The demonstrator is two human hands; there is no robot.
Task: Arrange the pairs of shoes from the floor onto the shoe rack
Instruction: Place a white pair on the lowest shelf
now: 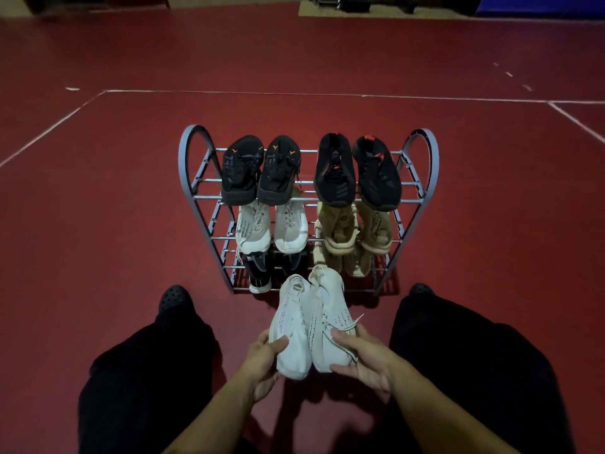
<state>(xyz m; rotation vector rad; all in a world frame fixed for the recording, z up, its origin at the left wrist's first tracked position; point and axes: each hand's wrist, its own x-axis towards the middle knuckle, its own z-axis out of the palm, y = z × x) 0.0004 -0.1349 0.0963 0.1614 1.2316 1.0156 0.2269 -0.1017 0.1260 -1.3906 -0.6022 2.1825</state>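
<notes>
A grey metal shoe rack (196, 178) stands on the red floor ahead of me. Two black pairs (258, 172) (357, 172) fill its top shelf. A white pair (271, 227) and a tan pair (353, 231) sit on the middle shelf. On the bottom shelf are a dark pair (258, 270) and more tan shoes (357, 265). I hold a white pair side by side just in front of the rack's bottom edge. My left hand (262, 358) grips the left white shoe (293, 326), and my right hand (363, 358) grips the right white shoe (330, 309).
My legs in dark trousers (154, 371) and dark shoes (173, 298) flank the rack's front. White lines (52, 127) mark the red floor. Dark furniture and a pale mat (360, 9) lie at the far wall.
</notes>
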